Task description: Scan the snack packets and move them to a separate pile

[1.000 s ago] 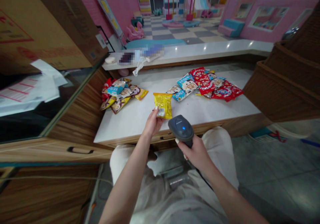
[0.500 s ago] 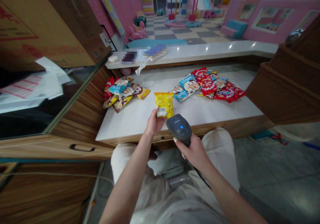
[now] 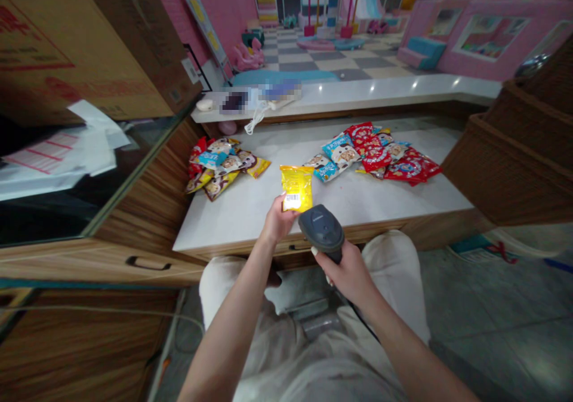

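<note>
My left hand [image 3: 278, 220] is shut on a yellow snack packet [image 3: 296, 188], pinching its lower corner, with a white barcode label [image 3: 293, 201] facing me. My right hand [image 3: 347, 273] grips a dark grey handheld barcode scanner [image 3: 321, 232] just right of and below the packet, close but apart from it. Both hands are over the front edge of a white stone counter [image 3: 237, 226]. A heap of snack packets [image 3: 222, 166] lies on the left of the counter. A wider heap of red and blue packets [image 3: 373, 157] lies to the right.
A wood-veneer drawer front [image 3: 286, 246] runs below the counter edge, above my pale trousers [image 3: 394, 276]. A cardboard box [image 3: 89, 49] and papers under glass [image 3: 67, 157] stand left, a brown wicker panel [image 3: 514, 163] right. A ledge [image 3: 380, 88] holds blurred items behind.
The packet has turned so its barcode faces me more squarely. The blue light on the scanner no longer shows. The whole view has shifted slightly.
</note>
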{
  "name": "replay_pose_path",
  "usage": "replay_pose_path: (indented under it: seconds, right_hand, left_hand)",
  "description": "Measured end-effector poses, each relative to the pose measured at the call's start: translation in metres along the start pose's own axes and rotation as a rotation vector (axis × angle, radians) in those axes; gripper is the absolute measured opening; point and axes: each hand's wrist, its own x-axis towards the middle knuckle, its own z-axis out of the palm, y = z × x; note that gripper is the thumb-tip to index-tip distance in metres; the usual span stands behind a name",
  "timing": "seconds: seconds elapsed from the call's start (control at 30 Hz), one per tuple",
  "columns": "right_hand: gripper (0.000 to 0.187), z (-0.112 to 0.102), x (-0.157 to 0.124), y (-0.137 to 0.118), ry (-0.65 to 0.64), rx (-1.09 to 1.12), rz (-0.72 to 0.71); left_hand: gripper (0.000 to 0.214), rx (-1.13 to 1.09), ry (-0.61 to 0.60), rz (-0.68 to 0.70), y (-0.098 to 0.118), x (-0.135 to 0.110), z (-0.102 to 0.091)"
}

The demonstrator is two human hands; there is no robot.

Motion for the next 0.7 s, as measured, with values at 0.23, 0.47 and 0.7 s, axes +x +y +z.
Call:
replay_pose_path:
  seconds: [0.23,0.47,0.7]
  right_hand:
    - [0.019,0.000,-0.002,0.000,0.002,0.012,0.001]
    - [0.021,-0.004,-0.005,0.012,-0.017,0.035,0.024]
    - [0.032,-0.006,-0.007,0.036,0.007,0.059,0.075]
  left_hand:
    - [0.034,-0.092,0.067,-0.091,0.005,-0.001,0.006]
    - [0.029,-0.107,0.182,0.001,0.006,-0.004,0.009]
    - [0.038,0.234,0.274,0.360,0.064,0.007,-0.003]
